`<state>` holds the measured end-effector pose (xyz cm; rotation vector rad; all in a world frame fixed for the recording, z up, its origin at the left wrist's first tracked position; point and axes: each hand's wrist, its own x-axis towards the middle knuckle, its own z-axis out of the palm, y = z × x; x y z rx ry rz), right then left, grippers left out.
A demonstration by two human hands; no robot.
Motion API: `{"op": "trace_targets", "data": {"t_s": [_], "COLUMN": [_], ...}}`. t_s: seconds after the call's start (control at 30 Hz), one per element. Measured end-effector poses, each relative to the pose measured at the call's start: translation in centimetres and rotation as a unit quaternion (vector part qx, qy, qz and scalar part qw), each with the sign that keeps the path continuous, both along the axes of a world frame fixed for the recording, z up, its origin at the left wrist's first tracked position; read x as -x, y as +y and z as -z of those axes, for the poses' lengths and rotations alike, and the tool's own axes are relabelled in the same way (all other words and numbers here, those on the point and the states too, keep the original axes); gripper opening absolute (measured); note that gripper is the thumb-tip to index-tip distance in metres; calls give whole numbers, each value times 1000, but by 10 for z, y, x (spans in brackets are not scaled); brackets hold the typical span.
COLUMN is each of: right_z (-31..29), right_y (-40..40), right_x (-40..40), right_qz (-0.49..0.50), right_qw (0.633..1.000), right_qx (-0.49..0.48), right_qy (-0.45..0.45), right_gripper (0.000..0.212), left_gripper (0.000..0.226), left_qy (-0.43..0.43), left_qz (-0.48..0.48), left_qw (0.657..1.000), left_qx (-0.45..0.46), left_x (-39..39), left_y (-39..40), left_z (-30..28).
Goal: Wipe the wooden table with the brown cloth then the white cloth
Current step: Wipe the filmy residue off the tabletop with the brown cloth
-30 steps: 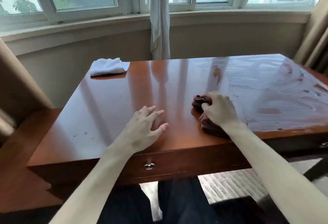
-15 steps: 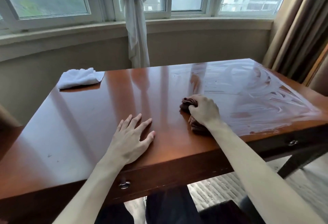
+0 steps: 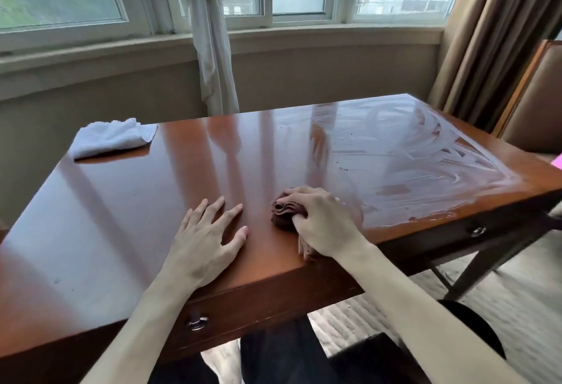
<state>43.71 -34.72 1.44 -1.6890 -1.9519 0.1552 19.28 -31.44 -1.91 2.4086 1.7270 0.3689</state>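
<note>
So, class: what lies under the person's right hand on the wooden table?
A bunched brown cloth lies under the right hand, its folds showing past the fingers and by the wrist. The hand covers the middle of the cloth, and the wooden table beneath is hidden.

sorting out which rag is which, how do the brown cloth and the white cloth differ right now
The brown cloth is bunched up in the grip of the right hand; the white cloth lies loose with no hand on it.
The brown cloth is near the front edge of the table, about the middle; the white cloth is at the far left corner.
The brown cloth is dark; the white cloth is pale.
Both rest on the tabletop.
</note>
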Motion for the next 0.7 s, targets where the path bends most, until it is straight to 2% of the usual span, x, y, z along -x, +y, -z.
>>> {"op": "trace_targets", "data": {"t_s": [0.1, 0.2, 0.27, 0.37, 0.43, 0.53, 0.63, 0.7], "right_z": [-14, -14, -6, 0, -9, -23, -36, -35], "right_y": [41, 60, 40, 12, 36, 74, 75, 56], "right_x": [-49, -43, -21, -21, -39, -49, -35, -22], "right_qz": [60, 137, 113, -26, 12, 129, 130, 93], "right_qw": [997, 988, 989, 999, 1000, 988, 991, 995], "right_qx": [36, 45, 11, -3, 25, 65, 9, -18], "right_qy": [-15, -54, -93, -42, -11, -44, -22, 3], "right_gripper": [46, 38, 42, 46, 45, 36, 32, 40], "left_gripper": [76, 76, 77, 79, 80, 80, 79, 79], "left_qy": [-4, -7, -6, -10, -12, -9, -10, -15], "left_qz": [3, 1, 1, -1, 0, -3, -4, -4], "left_qw": [1000, 1000, 1000, 1000, 1000, 1000, 1000, 1000], "left_qx": [0, -3, -2, -3, 0, 3, 1, -2], "left_x": [0, 1, 0, -1, -1, -1, -1, -1], "left_y": [1, 1, 0, 0, 0, -2, -2, -2], "left_z": [0, 1, 0, -1, -2, -2, -3, -3]}}
